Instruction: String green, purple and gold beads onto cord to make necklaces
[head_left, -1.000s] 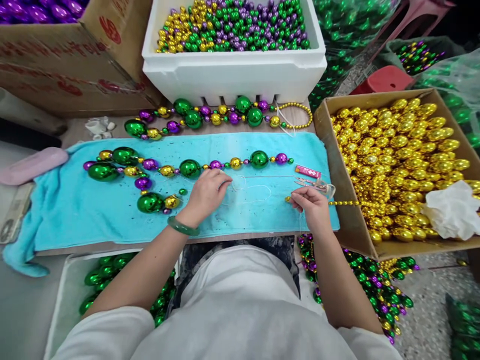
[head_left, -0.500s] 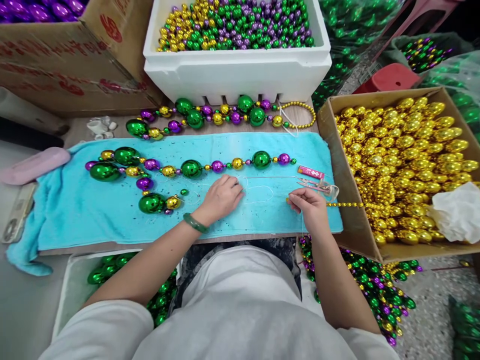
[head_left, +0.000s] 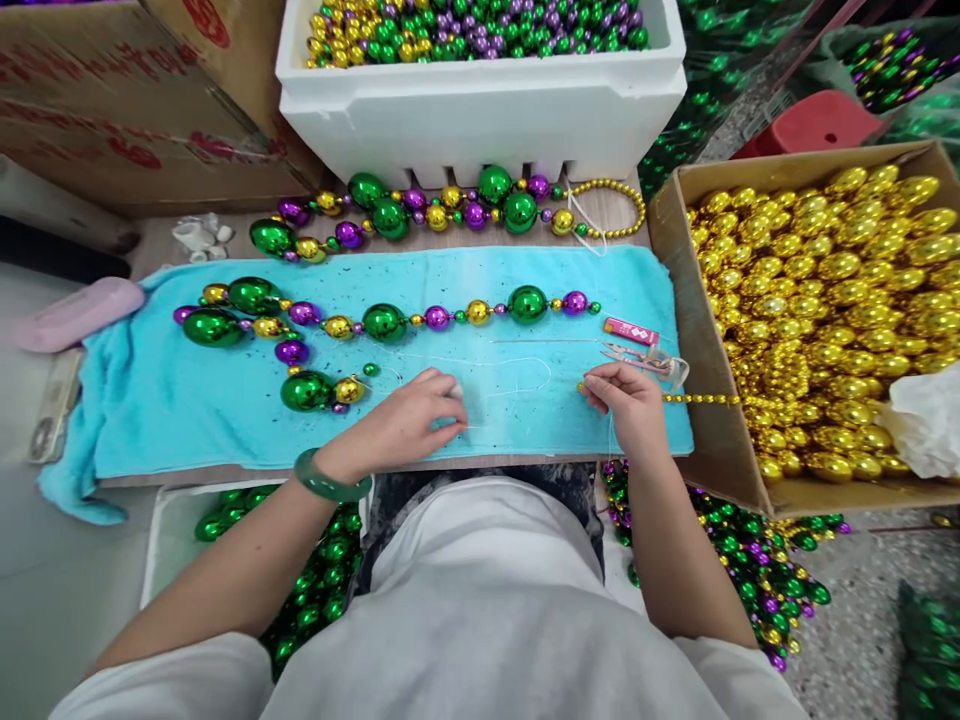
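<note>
My right hand (head_left: 628, 402) pinches the end of a gold bead strand (head_left: 694, 399) that runs right into the cardboard box. A thread hangs below these fingers. On the left, my left hand (head_left: 416, 418), with a green bangle at the wrist, is closed low over the blue towel (head_left: 525, 430). A thin pale thread end (head_left: 477, 428) sticks out from its fingertips. Looped white thread (head_left: 536, 362) lies between both hands. Behind them stretches a beaded necklace (head_left: 384, 322) of green, purple and gold beads. A loose green bead (head_left: 370, 369) sits beside its lower end.
Snips (head_left: 637, 360) and a small pink packet (head_left: 630, 331) lie near my right hand. Another beaded necklace (head_left: 390, 217) lies behind the towel, before a white foam box (head_left: 480, 120) of beads. At right, a cardboard box (head_left: 720, 440) holds gold beads.
My left hand has moved left and toward me, off the towel's middle, with a thread end now at its fingertips. My right hand keeps its pinch. The whole view has shifted slightly.
</note>
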